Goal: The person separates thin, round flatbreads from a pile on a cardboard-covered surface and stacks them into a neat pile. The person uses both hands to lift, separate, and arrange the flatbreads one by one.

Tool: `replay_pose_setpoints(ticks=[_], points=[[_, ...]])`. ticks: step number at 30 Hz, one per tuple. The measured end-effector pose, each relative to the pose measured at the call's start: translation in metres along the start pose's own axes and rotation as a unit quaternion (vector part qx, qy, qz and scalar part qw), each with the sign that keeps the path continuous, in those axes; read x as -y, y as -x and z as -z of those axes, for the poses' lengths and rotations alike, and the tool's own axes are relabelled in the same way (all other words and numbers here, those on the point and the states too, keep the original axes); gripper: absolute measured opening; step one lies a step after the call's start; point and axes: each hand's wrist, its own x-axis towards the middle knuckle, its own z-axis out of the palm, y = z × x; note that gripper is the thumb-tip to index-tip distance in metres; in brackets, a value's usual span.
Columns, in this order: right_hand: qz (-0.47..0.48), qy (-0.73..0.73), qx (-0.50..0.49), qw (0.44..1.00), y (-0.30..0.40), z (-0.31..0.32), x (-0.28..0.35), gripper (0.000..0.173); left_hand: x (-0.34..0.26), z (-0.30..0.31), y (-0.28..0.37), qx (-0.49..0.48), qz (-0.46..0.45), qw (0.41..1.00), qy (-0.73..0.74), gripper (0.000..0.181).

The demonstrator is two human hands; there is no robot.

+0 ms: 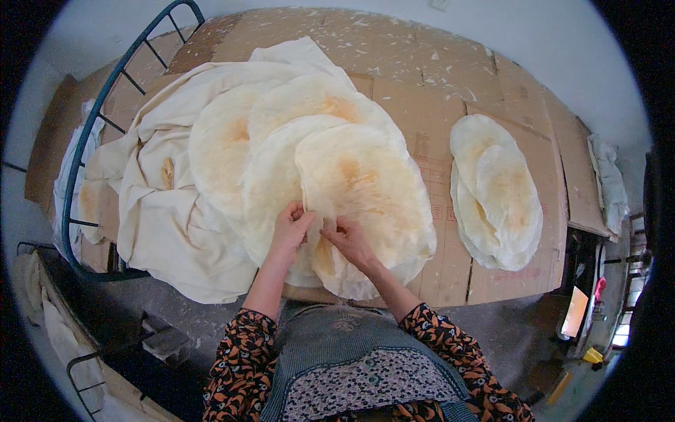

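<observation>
Several large, thin, off-white sheets with tan patches, perhaps flatbread or fibre wadding, overlap on a cream cloth [174, 221] before me. My left hand [293, 228] pinches the left edge of the top sheet [374, 184], fingers curled. Just right of it, my right hand [348, 240] has thumb and fingertips together on a loose part of the same sheet, near its folded lower left edge. The hands are close but apart. Another sheet [274, 174] lies partly under the top one. A small tan piece [167, 173] rests on the cloth at the left.
A separate pile of smaller oval sheets [519, 195] lies at the right on flattened cardboard [443, 121], which has white flakes towards the back. A dark metal bed-frame rail [89, 121] rises at the left. Below it are a dark box-like object [167, 343] and a second rail [79, 364].
</observation>
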Motion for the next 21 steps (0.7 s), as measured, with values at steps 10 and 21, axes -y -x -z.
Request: replay_pose_setpoints(ticks=[10, 21], points=[[0.046, -0.121, -0.139, 0.982, -0.009, -0.020, 0.003, 0.042, 0.008, 0.002, -0.014, 0.039, -0.068, 0.995, -0.054, 0.012], [-0.012, -0.224, -0.092, 0.970, 0.011, 0.065, 0.015, 0.021, 0.003, 0.024, -0.020, -0.044, -0.080, 0.988, -0.125, 0.014]])
